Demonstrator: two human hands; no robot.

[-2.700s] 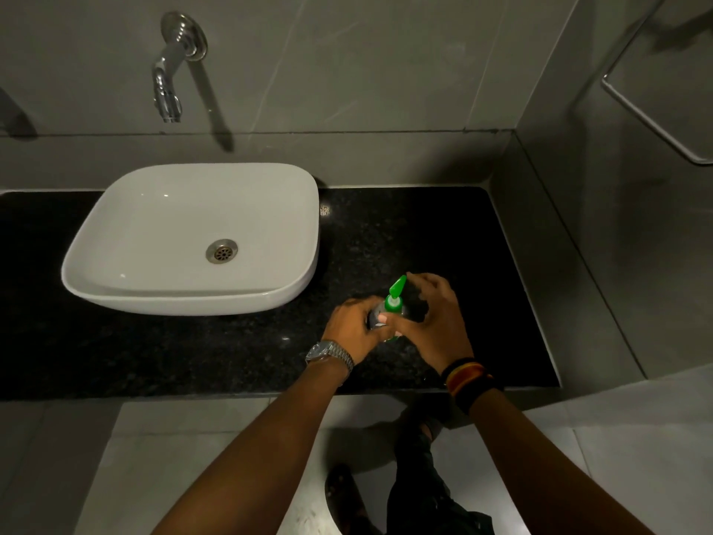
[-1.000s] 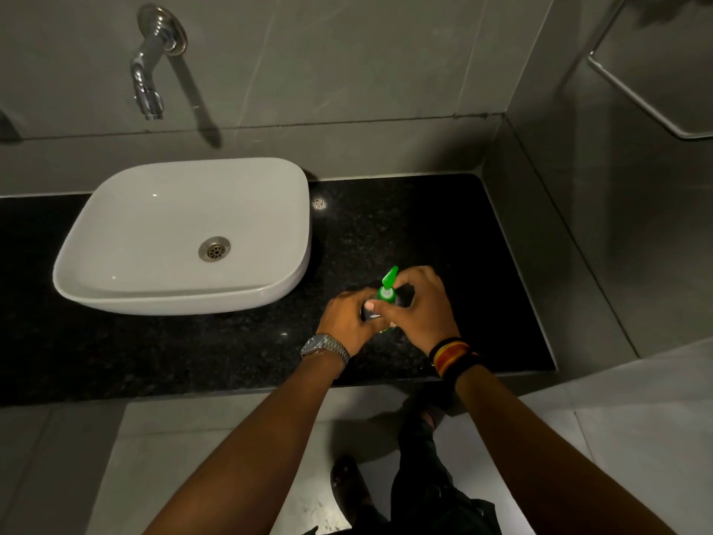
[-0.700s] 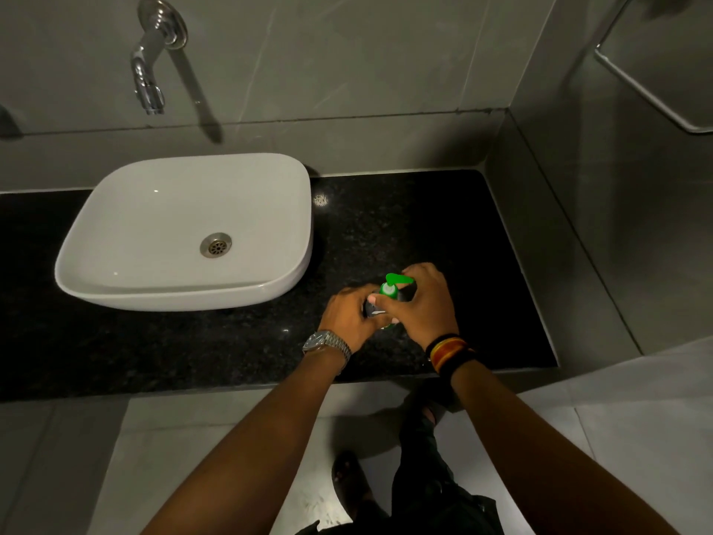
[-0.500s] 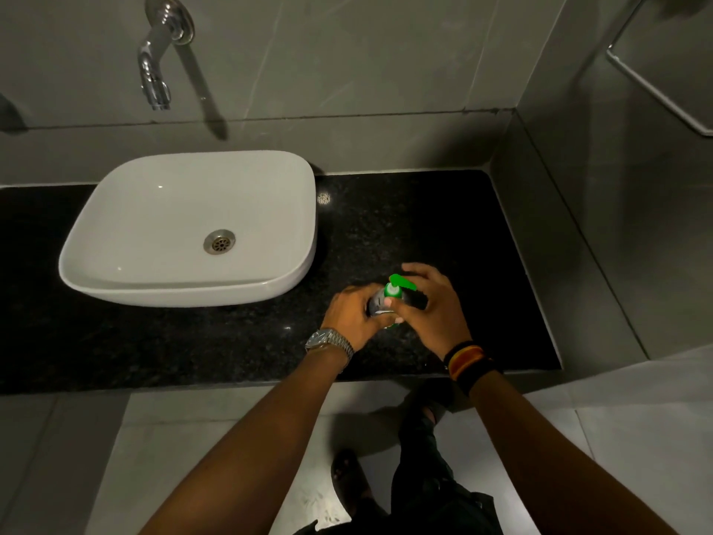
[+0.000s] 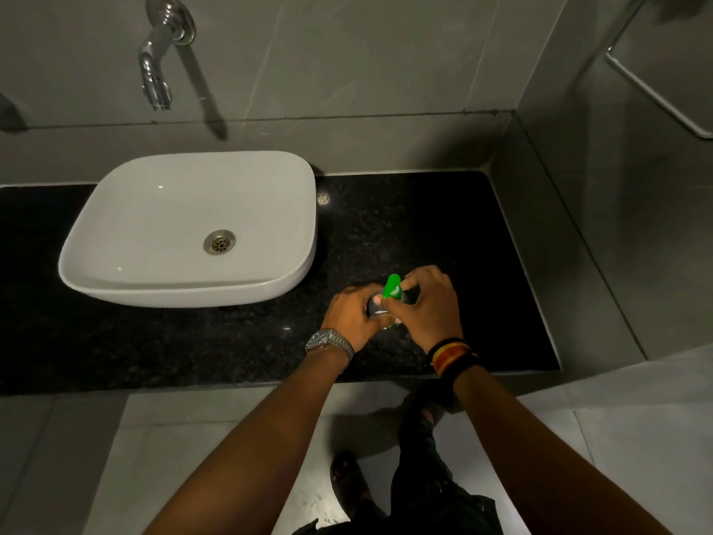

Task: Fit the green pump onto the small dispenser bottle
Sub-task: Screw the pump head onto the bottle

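Green pump (image 5: 392,285) pinched by right hand (image 5: 428,307); bottle (image 5: 375,307) gripped in left hand (image 5: 349,316).

Readable text: we find none anywhere in the frame.
Small dispenser bottle (image 5: 375,307), centre of the frame: a pale patch shows between the fingers, too small and blurred for us to read.
Wristwatch (image 5: 328,340), just below centre: we cannot make out its dial.

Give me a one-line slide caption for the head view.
Left hand steadies the small dispenser bottle while right hand holds the green pump, over the black counter beside the sink.
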